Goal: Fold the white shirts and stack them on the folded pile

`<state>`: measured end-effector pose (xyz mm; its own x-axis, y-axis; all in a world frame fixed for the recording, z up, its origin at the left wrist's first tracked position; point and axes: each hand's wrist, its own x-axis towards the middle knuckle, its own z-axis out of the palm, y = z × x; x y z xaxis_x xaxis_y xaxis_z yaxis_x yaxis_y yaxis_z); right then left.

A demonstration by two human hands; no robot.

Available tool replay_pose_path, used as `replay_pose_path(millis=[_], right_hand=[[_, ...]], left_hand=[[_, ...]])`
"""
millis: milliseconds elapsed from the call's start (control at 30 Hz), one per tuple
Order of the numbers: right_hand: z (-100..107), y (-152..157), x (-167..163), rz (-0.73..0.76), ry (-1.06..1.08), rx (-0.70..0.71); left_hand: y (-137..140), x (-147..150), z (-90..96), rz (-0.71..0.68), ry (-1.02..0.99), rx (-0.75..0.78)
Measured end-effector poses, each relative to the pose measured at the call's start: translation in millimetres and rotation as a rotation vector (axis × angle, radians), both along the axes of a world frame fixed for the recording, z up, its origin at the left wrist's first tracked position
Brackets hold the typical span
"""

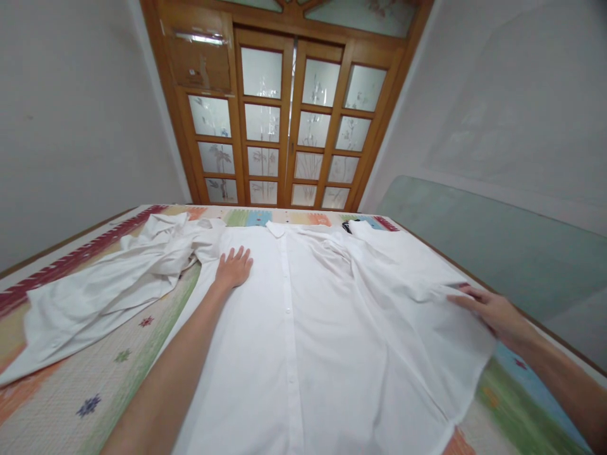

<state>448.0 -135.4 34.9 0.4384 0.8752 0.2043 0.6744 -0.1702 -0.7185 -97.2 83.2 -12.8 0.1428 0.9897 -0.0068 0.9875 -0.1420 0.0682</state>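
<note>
A white button-front shirt (332, 335) lies spread on a patterned cloth, its collar at the far end and its button strip running toward me. My left hand (234, 268) rests flat on the shirt's upper left part, fingers spread. At the right, my right hand (488, 306) pinches the edge of the shirt's sleeve between thumb and fingers. Folds run from the collar across to that sleeve. The other sleeve (109, 297) stretches out to the left, crumpled near the shoulder.
The patterned cloth (128, 366) covers the table or bed beneath. A small dark item (348, 225) sits by the far edge near the white fabric. A pale green panel (493, 234) leans along the right wall. Wooden doors with glass panes (263, 120) stand beyond.
</note>
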Motion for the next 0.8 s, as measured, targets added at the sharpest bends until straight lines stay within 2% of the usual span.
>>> replay_pose_path(millis=[33, 100, 200, 267, 400, 467, 600, 800], right_hand=[[13, 1, -19, -0.038, 0.183, -0.029], [38, 3, -62, 0.016, 0.378, -0.054], [60, 1, -128, 0.154, 0.410, 0.052], [62, -1, -169, 0.284, 0.353, 0.084], [40, -2, -232, 0.737, 0.179, 0.026], [24, 0, -254, 0.877, 0.116, 0.002], [-5, 2, -283, 1.033, 0.113, -0.045], [-35, -7, -300, 1.255, 0.048, -0.002]], left_hand=[[-1, 1, 0.5, 0.004, 0.001, 0.001], [-2, 1, 1.3, 0.009, 0.003, 0.003], [-3, 2, 1.7, 0.007, 0.008, 0.010], [-3, 2, 1.4, 0.002, 0.011, 0.021], [-3, 1, 0.7, 0.005, 0.012, 0.027], [-3, 1, 0.2, 0.008, 0.006, 0.033], [-1, 1, -2.2, 0.014, -0.009, 0.054], [2, -1, -7.1, 0.012, -0.022, 0.061]])
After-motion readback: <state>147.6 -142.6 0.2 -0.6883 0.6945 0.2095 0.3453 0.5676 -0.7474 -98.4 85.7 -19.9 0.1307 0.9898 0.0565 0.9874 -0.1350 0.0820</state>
